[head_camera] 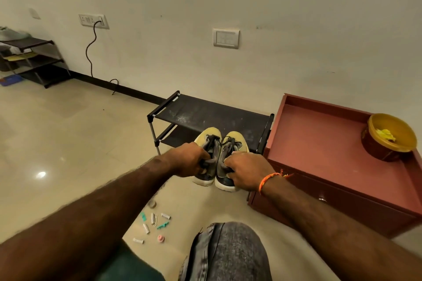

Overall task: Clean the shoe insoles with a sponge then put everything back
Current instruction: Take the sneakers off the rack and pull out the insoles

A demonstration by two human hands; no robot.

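A knee in grey denim is filling the bottom of the view, and both bare forearms are reaching forward over it. On the pale glossy floor tiles just left of the knee, a scatter of small white, teal and pink plastic bits is lying loose.

Farther out, the left hand is curling its fingers into the collar of the left grey-and-yellow sneaker with a white sole, gripping it by the opening. The right hand, with an orange thread bracelet at its wrist, is gripping the matching right grey-and-yellow sneaker the same way, fingers hooked inside the collar. The two shoes are sitting side by side, touching, toes pointing away, held in front of the low black fabric-shelved shoe rack. Whether their soles are touching the floor cannot be told. No insole is showing.

To the right of the shoes, a reddish-brown cabinet with a raised rim is standing beside the rack, and a round yellow-lined bowl is resting on its top near the right edge, holding a crumpled yellow piece that may be the sponge.

Beyond, a white wall switch plate is sitting above the rack, a black cable is hanging from a socket, and a second dark rack is standing far left.
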